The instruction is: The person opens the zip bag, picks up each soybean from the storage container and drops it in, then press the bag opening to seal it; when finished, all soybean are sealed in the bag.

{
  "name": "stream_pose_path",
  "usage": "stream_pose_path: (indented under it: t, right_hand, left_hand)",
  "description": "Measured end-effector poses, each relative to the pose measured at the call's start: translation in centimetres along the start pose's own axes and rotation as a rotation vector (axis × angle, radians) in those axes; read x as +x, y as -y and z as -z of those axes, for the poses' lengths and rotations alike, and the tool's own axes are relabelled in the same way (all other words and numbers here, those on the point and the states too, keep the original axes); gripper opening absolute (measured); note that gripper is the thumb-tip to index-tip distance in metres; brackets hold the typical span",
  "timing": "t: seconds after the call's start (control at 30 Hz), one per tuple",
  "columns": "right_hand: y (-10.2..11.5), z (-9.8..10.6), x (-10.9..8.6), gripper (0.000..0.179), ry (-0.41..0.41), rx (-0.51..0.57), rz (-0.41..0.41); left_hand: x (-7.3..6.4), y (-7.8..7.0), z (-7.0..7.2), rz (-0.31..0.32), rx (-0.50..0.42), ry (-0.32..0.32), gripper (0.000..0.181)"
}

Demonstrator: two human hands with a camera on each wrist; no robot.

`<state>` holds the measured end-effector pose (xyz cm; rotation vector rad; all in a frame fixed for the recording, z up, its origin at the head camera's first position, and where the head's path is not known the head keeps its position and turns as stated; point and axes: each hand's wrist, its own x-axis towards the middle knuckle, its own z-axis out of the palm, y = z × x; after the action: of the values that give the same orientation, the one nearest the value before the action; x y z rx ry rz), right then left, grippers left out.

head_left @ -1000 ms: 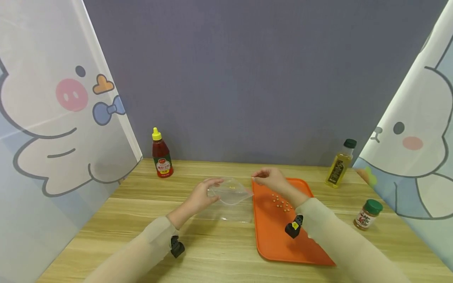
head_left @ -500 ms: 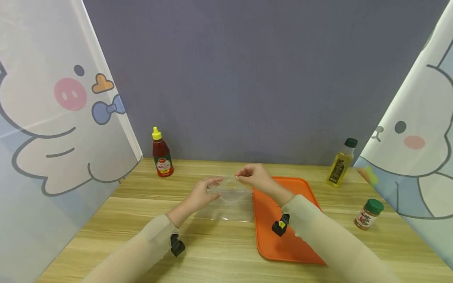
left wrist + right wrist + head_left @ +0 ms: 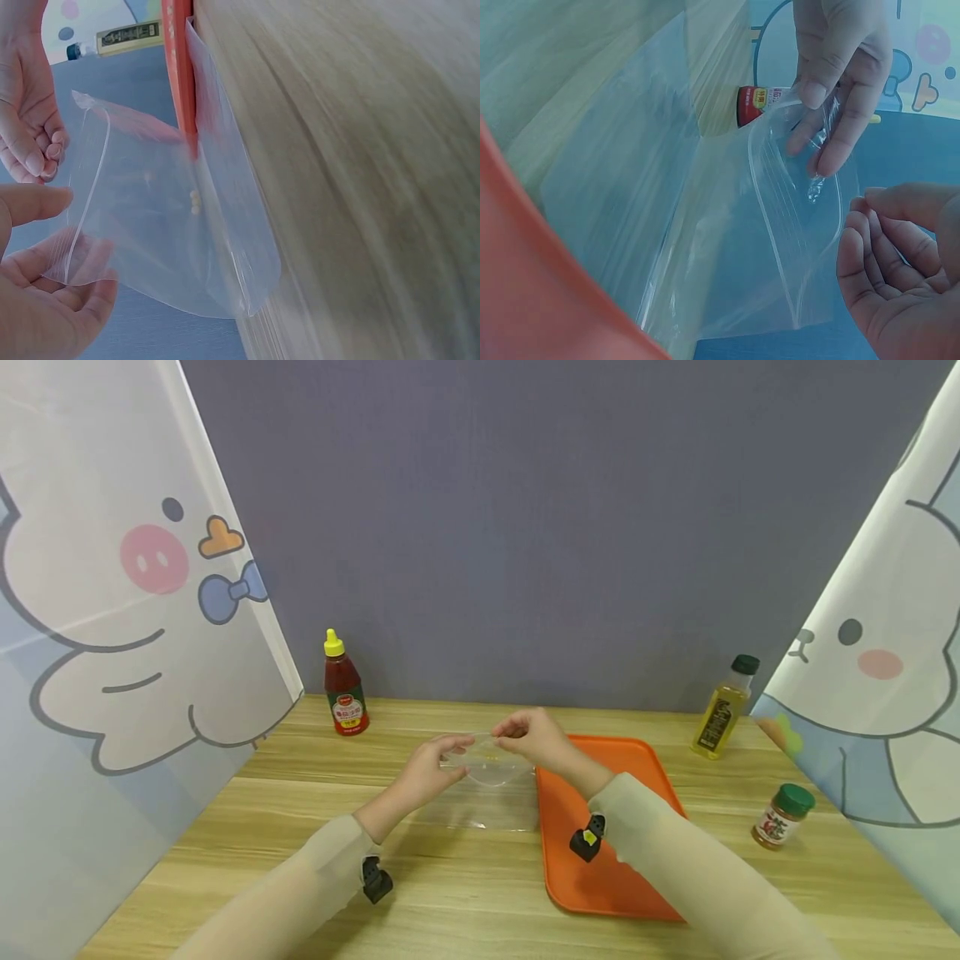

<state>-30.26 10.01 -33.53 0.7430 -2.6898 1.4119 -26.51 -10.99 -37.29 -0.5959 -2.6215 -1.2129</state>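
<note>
A clear zip bag lies with its body on the table and its mouth raised. My left hand grips one side of the mouth, thumb and fingers spread so the opening gapes. Several soybeans rest inside the bag. Over the opening, my right hand has thumb and index fingertips pinched together, with a small pale speck like a soybean at the tips, mostly hidden by the fingers. In the right wrist view those fingertips are right beside the zip edge of the bag.
An orange tray stands right of the bag, partly under my right forearm. A ketchup bottle is at back left. An oil bottle and a green-capped spice jar stand on the right.
My right hand has moved left from over the tray to the bag's mouth, fingertips still pinched. My left hand stays on the bag. The soybeans seen on the tray earlier are now hidden.
</note>
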Motion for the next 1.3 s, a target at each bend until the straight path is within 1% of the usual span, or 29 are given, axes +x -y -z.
stream_pose_path:
  t: [0.23, 0.37, 0.5, 0.63, 0.73, 0.83, 0.9, 1.03, 1.13, 1.3]
  right_hand:
    - [-0.2, 0.6, -0.3, 0.015, -0.027, -0.015, 0.013]
    - [-0.5, 1.2, -0.6, 0.014, -0.035, -0.006, 0.015]
    - [-1.3, 1.9, -1.0, 0.012, -0.047, -0.007, 0.000]
    - [-2.3, 3.0, -1.3, 0.015, -0.055, -0.022, -0.037]
    - [-3.1, 3.9, -1.4, 0.017, -0.054, -0.013, -0.089]
    - [-4.0, 4.8, -1.6, 0.018, -0.041, 0.017, -0.142]
    - [-4.7, 5.2, -1.8, 0.018, -0.034, 0.032, -0.176]
    - [-6.4, 5.8, -2.0, 0.016, -0.030, 0.019, -0.225]
    - [-7.4, 6.0, -2.3, 0.016, -0.028, -0.005, -0.248]
    - [-8.7, 6.6, -3.0, 0.021, 0.003, -0.049, -0.254]
  left_hand:
    - [0.1, -0.1, 0.0, 0.017, -0.006, -0.003, 0.045]
    - [0.0, -0.1, 0.0, 0.025, -0.019, 0.001, 0.046]
    - [0.0, -0.1, 0.1, 0.021, -0.024, 0.014, 0.047]
    - [0.0, 0.0, 0.4, -0.011, -0.012, 0.029, 0.047]
    - [0.0, 0.2, 0.5, -0.037, -0.001, 0.041, 0.047]
    - [0.0, 0.3, 0.8, -0.045, 0.004, 0.057, 0.046]
    - [0.0, 0.2, 0.9, -0.038, 0.000, 0.071, 0.047]
    - [-0.1, 0.2, 1.0, -0.045, -0.001, 0.093, 0.048]
    - [-0.1, 0.3, 1.1, -0.050, -0.007, 0.101, 0.047]
    - [-0.1, 0.4, 1.0, -0.039, -0.021, 0.110, 0.047]
